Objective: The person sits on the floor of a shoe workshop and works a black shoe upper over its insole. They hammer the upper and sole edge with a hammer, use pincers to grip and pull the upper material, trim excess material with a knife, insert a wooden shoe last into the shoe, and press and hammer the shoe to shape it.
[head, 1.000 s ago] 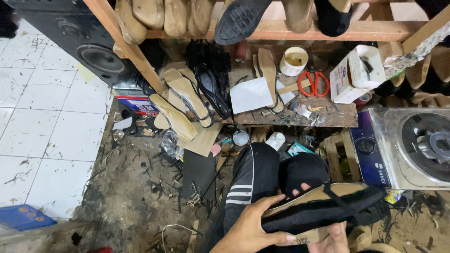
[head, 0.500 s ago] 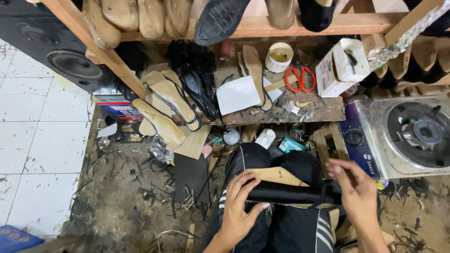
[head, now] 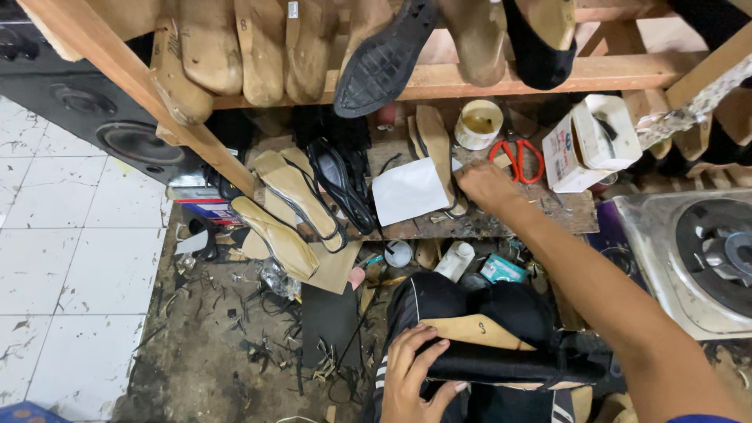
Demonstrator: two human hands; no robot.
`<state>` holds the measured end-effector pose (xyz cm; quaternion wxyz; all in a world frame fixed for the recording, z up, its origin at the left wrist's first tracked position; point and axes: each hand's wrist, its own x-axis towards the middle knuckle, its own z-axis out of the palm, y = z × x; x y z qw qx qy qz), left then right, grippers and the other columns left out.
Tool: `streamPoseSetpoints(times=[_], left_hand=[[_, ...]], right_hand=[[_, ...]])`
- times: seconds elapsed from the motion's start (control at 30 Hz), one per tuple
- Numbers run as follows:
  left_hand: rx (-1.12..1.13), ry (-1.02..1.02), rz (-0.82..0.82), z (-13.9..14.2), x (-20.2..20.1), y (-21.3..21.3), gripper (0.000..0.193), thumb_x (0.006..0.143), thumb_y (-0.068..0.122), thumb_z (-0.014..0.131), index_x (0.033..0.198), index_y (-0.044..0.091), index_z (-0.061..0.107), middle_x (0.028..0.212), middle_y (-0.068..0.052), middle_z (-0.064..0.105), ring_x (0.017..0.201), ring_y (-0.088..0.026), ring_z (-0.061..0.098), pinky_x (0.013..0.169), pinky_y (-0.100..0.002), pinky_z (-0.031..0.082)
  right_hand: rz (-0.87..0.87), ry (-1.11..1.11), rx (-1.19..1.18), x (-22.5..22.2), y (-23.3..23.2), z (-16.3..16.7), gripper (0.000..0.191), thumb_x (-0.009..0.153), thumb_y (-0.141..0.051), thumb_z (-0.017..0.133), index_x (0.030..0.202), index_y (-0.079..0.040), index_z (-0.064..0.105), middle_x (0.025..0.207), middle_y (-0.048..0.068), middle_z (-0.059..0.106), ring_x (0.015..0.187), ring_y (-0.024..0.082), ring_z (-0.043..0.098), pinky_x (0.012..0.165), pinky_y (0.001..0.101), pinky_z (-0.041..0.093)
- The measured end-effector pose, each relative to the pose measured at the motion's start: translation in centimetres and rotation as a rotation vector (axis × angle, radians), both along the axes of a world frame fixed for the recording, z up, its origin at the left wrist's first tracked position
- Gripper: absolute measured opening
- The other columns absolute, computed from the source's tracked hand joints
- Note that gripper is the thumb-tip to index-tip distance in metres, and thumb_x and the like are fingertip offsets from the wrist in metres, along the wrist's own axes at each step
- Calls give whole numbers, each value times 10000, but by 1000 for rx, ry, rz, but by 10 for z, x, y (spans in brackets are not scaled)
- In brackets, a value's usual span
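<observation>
Left hand (head: 419,374) fingers wrapped around the black shoe upper on its wooden last (head: 501,362), long axis lying across the lap; right hand (head: 487,186) reaches forward to the tabletop (head: 501,223), fingers curled, grip unclear, red scissors (head: 518,157) just right.

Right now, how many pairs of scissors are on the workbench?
1: the red-handled scissors lie on the wooden bench, between the round glue tin and the white carton, beside the right hand. Clutter may hide others.
</observation>
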<state>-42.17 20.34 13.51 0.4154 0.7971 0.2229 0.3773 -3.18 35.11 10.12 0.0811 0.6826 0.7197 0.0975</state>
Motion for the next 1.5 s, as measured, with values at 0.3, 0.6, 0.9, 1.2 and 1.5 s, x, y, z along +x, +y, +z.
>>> streamPoseSetpoints(times=[0.3, 0.6, 0.9, 1.2, 1.5], left_hand=[[3, -14, 0, -2, -6, 11, 578, 738, 228, 911, 1241, 53, 686, 1336, -151, 615, 1329, -390, 558, 1140, -527, 421], [-22, 1, -28, 17, -7, -16, 567, 767, 186, 882, 1267, 40, 658, 1369, -157, 596, 1359, -396, 542, 1141, -510, 419], [-262, -37, 96, 24, 15, -25, 564, 720, 95, 872, 1223, -7, 636, 1242, -160, 646, 1189, -330, 634, 1003, -420, 492], [-798, -230, 100, -8, 96, -6, 444, 860, 2, 730, 1272, -13, 566, 1234, -133, 630, 917, -143, 625, 762, -274, 573], [-766, -163, 111, -27, 134, -17, 478, 849, 23, 715, 1288, -1, 526, 1241, -143, 641, 888, -130, 626, 699, -233, 552]], right_hand=[[-28, 188, 124, -3, -3, 1, 205, 824, -64, 592, 976, -43, 727, 1009, 194, 714, 970, 370, 695, 802, 488, 546], [-310, 457, 83, -11, -53, 13, 380, 779, -132, 651, 1136, -19, 715, 1056, 295, 653, 1030, 448, 633, 886, 529, 496], [-480, 693, 121, 12, -252, 85, 420, 847, -154, 743, 1247, -48, 672, 1125, 231, 694, 1047, 386, 687, 904, 449, 539], [-1042, 337, 413, 227, -443, 82, 275, 982, -195, 726, 1239, -98, 744, 990, 246, 728, 934, 419, 715, 845, 477, 558], [-835, 353, 427, 295, -381, 44, 258, 979, -196, 746, 1230, -134, 756, 1033, 223, 718, 937, 435, 681, 834, 489, 542]])
